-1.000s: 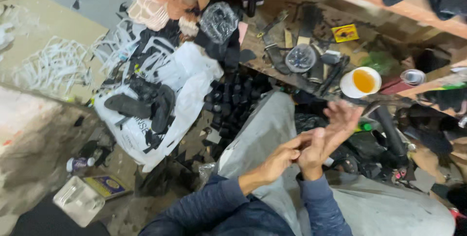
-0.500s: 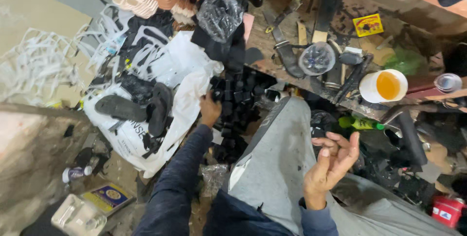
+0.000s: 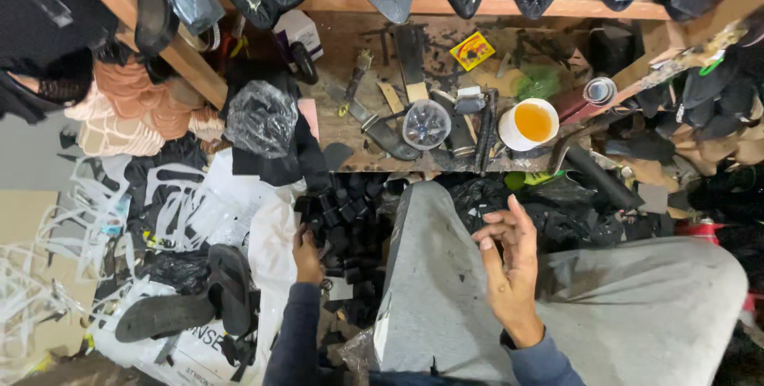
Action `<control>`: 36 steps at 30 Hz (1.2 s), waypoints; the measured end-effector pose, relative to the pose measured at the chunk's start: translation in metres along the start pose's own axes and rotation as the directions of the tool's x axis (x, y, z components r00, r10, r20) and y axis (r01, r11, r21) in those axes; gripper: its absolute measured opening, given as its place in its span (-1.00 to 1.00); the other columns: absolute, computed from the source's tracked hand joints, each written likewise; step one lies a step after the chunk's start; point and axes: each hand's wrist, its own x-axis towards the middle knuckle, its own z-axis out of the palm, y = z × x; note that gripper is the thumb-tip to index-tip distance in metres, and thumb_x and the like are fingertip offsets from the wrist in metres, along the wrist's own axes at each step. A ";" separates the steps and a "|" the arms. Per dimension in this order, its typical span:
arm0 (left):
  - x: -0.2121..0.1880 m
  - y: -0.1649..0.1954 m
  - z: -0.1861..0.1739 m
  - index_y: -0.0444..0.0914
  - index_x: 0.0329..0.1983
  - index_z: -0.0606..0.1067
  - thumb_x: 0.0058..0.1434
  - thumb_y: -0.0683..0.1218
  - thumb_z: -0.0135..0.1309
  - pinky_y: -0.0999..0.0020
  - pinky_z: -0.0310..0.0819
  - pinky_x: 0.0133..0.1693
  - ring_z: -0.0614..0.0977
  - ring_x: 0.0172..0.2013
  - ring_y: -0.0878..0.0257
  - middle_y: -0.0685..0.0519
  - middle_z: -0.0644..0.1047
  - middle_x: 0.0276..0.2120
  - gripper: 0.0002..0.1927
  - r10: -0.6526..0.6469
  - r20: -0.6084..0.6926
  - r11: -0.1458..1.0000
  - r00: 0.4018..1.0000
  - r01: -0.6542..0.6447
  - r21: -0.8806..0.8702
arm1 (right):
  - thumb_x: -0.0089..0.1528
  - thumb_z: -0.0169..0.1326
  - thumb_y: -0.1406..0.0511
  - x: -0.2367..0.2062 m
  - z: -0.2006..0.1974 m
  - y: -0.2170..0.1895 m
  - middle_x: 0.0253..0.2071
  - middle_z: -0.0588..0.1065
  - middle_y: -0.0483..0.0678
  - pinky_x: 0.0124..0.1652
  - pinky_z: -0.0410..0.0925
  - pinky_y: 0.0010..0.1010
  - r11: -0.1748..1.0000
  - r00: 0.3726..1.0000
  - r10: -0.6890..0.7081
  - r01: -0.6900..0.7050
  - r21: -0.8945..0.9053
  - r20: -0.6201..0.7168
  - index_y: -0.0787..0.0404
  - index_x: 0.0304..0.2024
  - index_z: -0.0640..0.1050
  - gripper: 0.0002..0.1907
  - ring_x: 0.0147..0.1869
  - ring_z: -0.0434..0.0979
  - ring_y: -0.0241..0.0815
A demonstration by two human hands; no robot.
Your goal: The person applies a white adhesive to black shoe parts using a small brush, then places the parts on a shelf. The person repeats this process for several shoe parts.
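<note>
A second ago I had both hands pressed together over my lap; now they are apart. My left hand [image 3: 307,257] reaches down into the heap of black heels [image 3: 350,227] on the floor below the tabletop's near edge, fingers closing on one. My right hand [image 3: 509,263] hangs above my grey knee [image 3: 446,274], palm up, fingers loosely curled, holding nothing. On the tabletop [image 3: 350,44] a yellow square packet [image 3: 472,50] lies near the far edge, a white cup [image 3: 528,124] of orange liquid near the front. A white printed bag [image 3: 239,219] spreads on the floor at left.
</note>
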 end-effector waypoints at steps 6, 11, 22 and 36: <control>-0.131 0.061 0.020 -0.20 0.36 0.30 0.36 0.19 -0.07 0.21 0.56 -0.14 0.56 -0.16 0.17 -0.05 0.50 0.01 -0.40 -0.042 0.453 0.777 0.891 0.314 -0.545 | 0.29 0.01 0.49 0.063 -0.046 0.025 0.03 0.43 0.02 -0.01 0.39 -0.46 0.953 0.996 -0.082 0.087 -0.289 0.030 0.25 0.51 0.14 -0.26 -0.06 0.46 -0.29; -0.201 0.110 0.055 -0.18 0.31 0.30 0.39 0.25 -0.03 0.25 0.51 -0.24 0.56 -0.16 0.16 -0.02 0.48 -0.10 -0.41 0.033 0.628 0.618 0.778 0.478 -0.625 | 0.26 0.10 0.44 0.126 -0.081 0.058 -0.03 0.40 0.06 -0.01 0.36 -0.28 0.822 0.987 -0.141 0.160 -0.546 0.078 0.23 0.45 0.27 -0.31 -0.01 0.42 -0.08; -0.240 0.160 0.077 -0.23 0.42 0.19 0.33 0.02 0.12 0.08 0.60 0.01 0.55 -0.16 0.20 0.00 0.46 -0.14 -0.34 0.153 0.626 0.820 0.764 0.256 -0.512 | 0.16 0.20 -0.04 0.191 -0.092 0.079 -0.04 0.32 0.14 0.02 0.20 -0.04 0.291 0.896 -0.238 0.435 -0.852 0.375 0.12 0.11 0.59 -0.43 0.10 0.28 0.17; -0.260 0.167 0.126 -0.27 0.49 0.12 0.31 -0.28 0.04 -0.04 0.59 0.13 0.57 0.16 0.08 -0.09 0.41 0.27 -0.31 0.364 0.566 0.892 0.739 -0.102 -0.441 | 0.19 0.23 0.06 0.193 -0.110 0.080 -0.13 0.37 0.00 0.04 0.11 0.00 0.437 0.904 -0.268 0.423 -0.794 0.334 0.07 -0.14 0.70 -0.69 0.14 0.30 0.06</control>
